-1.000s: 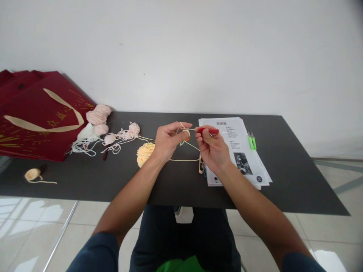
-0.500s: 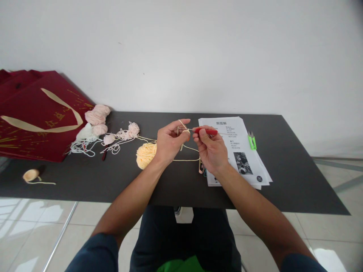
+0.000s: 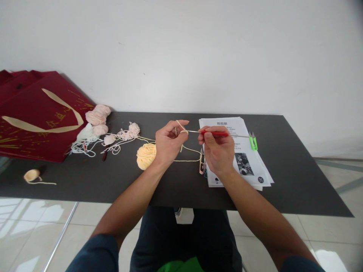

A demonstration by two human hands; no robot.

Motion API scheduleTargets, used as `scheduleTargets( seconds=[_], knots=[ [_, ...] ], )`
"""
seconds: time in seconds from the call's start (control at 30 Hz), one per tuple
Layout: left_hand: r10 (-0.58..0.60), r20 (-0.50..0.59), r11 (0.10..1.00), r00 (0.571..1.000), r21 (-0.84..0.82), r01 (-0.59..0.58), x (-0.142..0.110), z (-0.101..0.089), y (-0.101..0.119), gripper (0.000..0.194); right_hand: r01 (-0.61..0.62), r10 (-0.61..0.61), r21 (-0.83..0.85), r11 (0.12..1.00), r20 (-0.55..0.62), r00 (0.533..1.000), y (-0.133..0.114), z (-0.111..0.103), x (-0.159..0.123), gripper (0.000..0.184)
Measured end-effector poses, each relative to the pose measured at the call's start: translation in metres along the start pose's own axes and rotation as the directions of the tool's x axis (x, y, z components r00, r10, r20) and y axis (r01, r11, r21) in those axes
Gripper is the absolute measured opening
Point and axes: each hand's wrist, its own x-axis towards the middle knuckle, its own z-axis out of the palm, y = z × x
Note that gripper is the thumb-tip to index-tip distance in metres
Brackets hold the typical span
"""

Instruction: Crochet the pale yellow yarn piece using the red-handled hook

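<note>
My right hand (image 3: 217, 147) grips a red-handled crochet hook (image 3: 217, 133), its metal shaft pointing left toward the other hand. A pale yellow strand of yarn (image 3: 181, 124) loops over the raised index finger of my left hand (image 3: 169, 140), whose thumb and other fingers pinch a small bit of yarn work (image 3: 183, 132). The hook's tip reaches that bit; the exact stitch is too small to make out. A yellow yarn ball (image 3: 146, 155) rests on the table beside my left wrist, and a loose strand runs right beneath my hands.
Printed sheets (image 3: 255, 177) lie under my right hand, with green thread snips (image 3: 253, 141) on their edge. A pink-handled tool (image 3: 202, 166) lies left of them. Pink and white yarn (image 3: 98, 115) sits by a dark red bag (image 3: 36, 121). A small cream crocheted cup (image 3: 31, 175) is at far left.
My right hand and the crochet hook have moved right, away from my left hand, so more of the metal shaft shows between them. My left hand has shifted slightly left.
</note>
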Motion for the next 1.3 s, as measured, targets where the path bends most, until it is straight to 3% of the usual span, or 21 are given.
scheduleTargets(
  seconds=[0.13,0.93,1.3],
  knots=[
    [0.006,-0.013,1.0,1.0,0.001,-0.006,0.0,0.0,0.0,0.027,0.099,-0.097,-0.064,0.993,0.027,0.995,0.0,-0.003,-0.002,0.011],
    [0.033,-0.06,0.999,0.998,0.006,-0.033,-0.002,0.002,0.0,0.025,0.246,-0.239,-0.257,0.934,0.059,0.969,-0.007,0.001,-0.006,0.01],
    [0.062,-0.102,0.998,0.993,0.009,-0.062,-0.003,0.002,-0.002,0.026,0.342,-0.326,-0.272,0.9,0.1,0.94,-0.004,0.002,-0.011,0.012]
  ],
)
